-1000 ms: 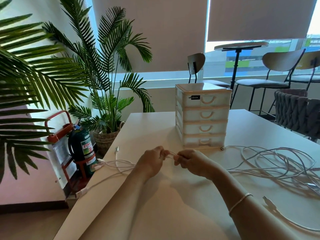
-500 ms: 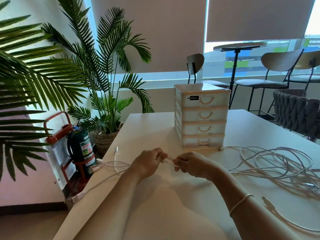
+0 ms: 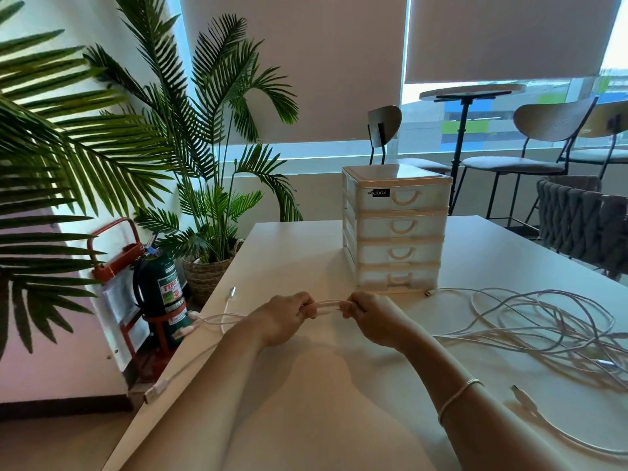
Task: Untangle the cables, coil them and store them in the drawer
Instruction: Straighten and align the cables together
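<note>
My left hand [image 3: 284, 319] and my right hand [image 3: 373, 317] both grip a folded white cable [image 3: 328, 304], stretched as a short bundle between them above the white table [image 3: 306, 402]. Loose ends of this cable trail left from my left hand, with plugs near the table's left edge [image 3: 156, 390]. A tangled pile of white cables [image 3: 550, 324] lies on the table to the right. A white drawer unit [image 3: 396, 229] with several closed drawers stands just beyond my hands.
Another cable plug [image 3: 521, 397] lies by my right forearm. A green fire extinguisher [image 3: 163, 290] and palm plants [image 3: 204, 185] stand left of the table. A woven chair [image 3: 584, 222] sits at the far right, with stools and a round table behind.
My hands have drawn slightly apart, so the folded cable bundle between them is now longer and more visible. The cable pile and drawers have not moved.
</note>
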A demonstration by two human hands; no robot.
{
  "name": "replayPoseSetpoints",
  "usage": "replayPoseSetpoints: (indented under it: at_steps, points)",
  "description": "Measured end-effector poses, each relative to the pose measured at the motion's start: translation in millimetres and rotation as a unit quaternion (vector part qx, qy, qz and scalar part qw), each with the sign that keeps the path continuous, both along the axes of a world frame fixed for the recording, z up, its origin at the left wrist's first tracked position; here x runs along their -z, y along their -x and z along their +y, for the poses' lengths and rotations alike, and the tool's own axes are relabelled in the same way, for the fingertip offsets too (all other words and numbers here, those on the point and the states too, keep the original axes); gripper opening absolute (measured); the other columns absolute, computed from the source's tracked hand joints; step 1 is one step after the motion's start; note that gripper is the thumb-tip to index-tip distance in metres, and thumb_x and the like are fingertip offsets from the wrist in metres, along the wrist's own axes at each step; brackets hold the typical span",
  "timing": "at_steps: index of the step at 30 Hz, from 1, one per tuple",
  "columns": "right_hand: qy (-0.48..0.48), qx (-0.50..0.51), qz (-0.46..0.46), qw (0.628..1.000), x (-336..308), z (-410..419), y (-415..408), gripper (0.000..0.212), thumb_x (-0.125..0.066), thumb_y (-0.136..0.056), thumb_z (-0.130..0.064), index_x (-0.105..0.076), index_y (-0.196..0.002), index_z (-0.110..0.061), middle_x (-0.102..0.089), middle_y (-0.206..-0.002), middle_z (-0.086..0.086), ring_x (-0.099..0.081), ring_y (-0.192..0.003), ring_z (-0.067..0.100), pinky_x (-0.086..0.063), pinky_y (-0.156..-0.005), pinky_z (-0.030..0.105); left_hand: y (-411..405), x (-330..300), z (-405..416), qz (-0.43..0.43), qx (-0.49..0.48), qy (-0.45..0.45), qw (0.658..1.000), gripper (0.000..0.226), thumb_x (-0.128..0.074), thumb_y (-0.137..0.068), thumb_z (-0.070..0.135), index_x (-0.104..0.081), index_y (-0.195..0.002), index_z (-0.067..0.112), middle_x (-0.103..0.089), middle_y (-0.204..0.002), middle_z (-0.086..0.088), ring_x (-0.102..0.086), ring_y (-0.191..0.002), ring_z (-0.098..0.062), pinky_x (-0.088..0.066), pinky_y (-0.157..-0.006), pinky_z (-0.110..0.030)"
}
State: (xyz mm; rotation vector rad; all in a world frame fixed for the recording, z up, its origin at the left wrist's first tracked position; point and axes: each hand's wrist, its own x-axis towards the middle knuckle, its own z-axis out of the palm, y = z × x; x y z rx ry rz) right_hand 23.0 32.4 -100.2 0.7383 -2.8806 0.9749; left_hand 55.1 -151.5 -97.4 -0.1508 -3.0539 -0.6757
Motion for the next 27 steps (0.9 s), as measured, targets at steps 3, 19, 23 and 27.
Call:
replayPoseSetpoints:
  at_steps: [3, 19, 23, 27]
  points:
    - [0.035, 0.025, 0.0, 0.999, 0.8, 4.4, 3.8, 0.026, -0.041, -0.098, -0.028, -0.063, -0.091, -0.017, -0.057, -0.08, -0.004, -0.048, -0.068, 0.011, -0.036, -0.058, 0.024, -1.4, -3.0, -15.0, -0.011, -0.019, 0.017, 1.0, 0.018, -0.035, -0.099, 0.033, -0.051, -0.094, 0.027, -0.051, -0.079, 0.004, -0.05, -0.079, -0.019, -0.037, -0.072, -0.028]
    - [0.055, 0.047, 0.007, 0.997, -0.4, 6.5, 5.5, 0.029, -0.041, -0.098, -0.03, -0.065, -0.094, -0.015, -0.057, -0.088, 0.0, -0.049, -0.081, 0.016, -0.036, -0.069, 0.025, -15.8, -7.3, -80.8, 0.095, -0.176, 0.195, 0.96, 0.022, -0.035, -0.099, 0.018, -0.05, -0.115, 0.02, -0.062, -0.12, 0.002, -0.055, -0.114, -0.017, -0.031, -0.095, -0.033]
    - [0.048, 0.036, 0.009, 0.998, 0.6, 6.6, 5.2, 0.028, -0.042, -0.097, -0.027, -0.066, -0.094, -0.014, -0.055, -0.087, -0.002, -0.048, -0.076, 0.013, -0.036, -0.062, 0.024, -13.8, -9.9, -94.0, 0.058, -0.206, 0.312, 0.926, 0.024, -0.03, -0.1, 0.023, -0.05, -0.114, 0.021, -0.061, -0.119, -0.001, -0.049, -0.116, -0.02, -0.025, -0.105, -0.04]
    - [0.026, 0.002, -0.006, 1.0, 4.5, 2.0, 2.5, 0.029, -0.043, -0.097, -0.025, -0.067, -0.094, -0.01, -0.059, -0.089, 0.003, -0.048, -0.075, 0.013, -0.036, -0.059, 0.02, -16.9, -7.3, -89.7, -0.005, -0.247, 0.381, 0.891, 0.035, -0.028, -0.093, 0.005, -0.051, -0.117, 0.018, -0.055, -0.126, -0.004, -0.034, -0.128, -0.025, -0.001, -0.114, -0.054]
